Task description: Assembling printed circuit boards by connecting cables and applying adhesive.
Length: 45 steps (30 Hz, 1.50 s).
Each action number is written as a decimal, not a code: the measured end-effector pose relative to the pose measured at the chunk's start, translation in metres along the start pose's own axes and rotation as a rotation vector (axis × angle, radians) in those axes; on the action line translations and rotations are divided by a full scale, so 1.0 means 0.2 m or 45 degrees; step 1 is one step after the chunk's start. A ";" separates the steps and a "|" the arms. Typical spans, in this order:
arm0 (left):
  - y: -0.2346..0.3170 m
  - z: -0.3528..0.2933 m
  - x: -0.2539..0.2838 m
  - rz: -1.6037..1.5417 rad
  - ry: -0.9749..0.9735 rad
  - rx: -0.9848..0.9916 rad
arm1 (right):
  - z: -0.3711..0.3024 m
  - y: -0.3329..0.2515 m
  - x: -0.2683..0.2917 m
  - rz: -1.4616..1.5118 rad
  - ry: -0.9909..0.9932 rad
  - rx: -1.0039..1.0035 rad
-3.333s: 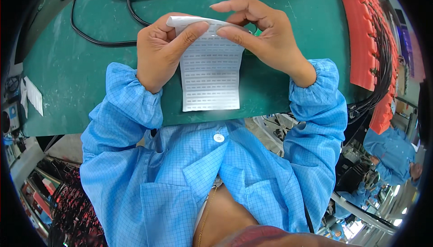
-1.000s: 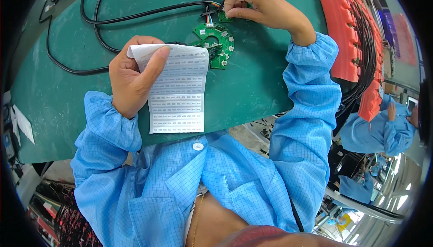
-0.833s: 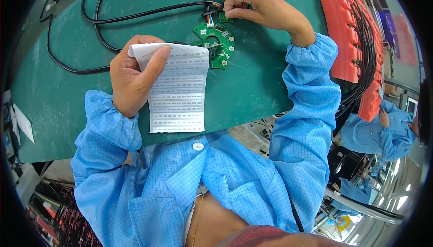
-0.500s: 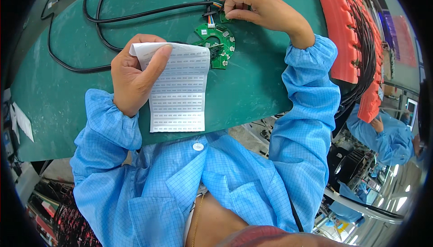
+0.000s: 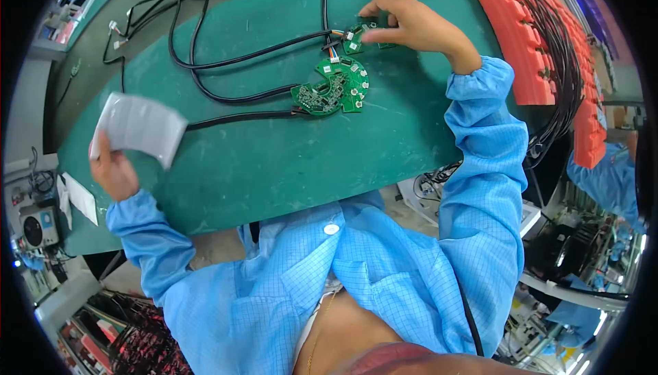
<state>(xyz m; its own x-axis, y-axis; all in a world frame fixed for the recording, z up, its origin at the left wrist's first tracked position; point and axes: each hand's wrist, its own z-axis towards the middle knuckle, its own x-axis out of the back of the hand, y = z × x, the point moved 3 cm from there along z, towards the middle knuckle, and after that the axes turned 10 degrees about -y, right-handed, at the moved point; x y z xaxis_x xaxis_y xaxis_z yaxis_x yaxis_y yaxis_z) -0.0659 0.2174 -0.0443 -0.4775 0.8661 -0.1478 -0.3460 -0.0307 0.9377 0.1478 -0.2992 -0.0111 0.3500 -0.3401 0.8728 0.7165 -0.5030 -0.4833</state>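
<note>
Your surface (image 5: 274,169) has a green mat. Black cables (image 5: 226,66) and green circuit boards (image 5: 332,90) lie on it.

The label sheet (image 5: 139,127) in the left hand (image 5: 115,169) is motion-blurred, its print unreadable, and it covers that hand's fingertips. The right hand (image 5: 411,27) hides most of the small circuit board (image 5: 356,36) it pinches. The orange rack (image 5: 531,39) and black cables (image 5: 226,66) run past the picture's rim.

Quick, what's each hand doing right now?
Left hand: closed on a sheet of labels.
Right hand: fingers pinching a small green circuit board.
</note>
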 end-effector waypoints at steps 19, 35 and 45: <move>0.01 -0.34 -1.35 1.145 -1.517 -0.572 | -0.07 -0.05 -0.13 0.831 0.247 -0.414; 0.06 -0.07 -1.64 -0.214 -1.168 0.442 | -0.03 -0.37 -0.14 1.131 0.493 0.156; 0.01 0.10 -1.45 -0.300 -1.123 0.417 | -0.15 -0.36 -0.22 -0.321 0.249 -0.148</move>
<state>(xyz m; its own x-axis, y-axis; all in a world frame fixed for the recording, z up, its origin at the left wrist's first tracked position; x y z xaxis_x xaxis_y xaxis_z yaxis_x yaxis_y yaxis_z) 0.0876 -0.0244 0.0060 0.3988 0.8992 -0.1797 -0.0492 0.2167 0.9750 0.0625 -0.2716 -0.0171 0.0404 -0.3336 0.9419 0.6883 -0.6740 -0.2683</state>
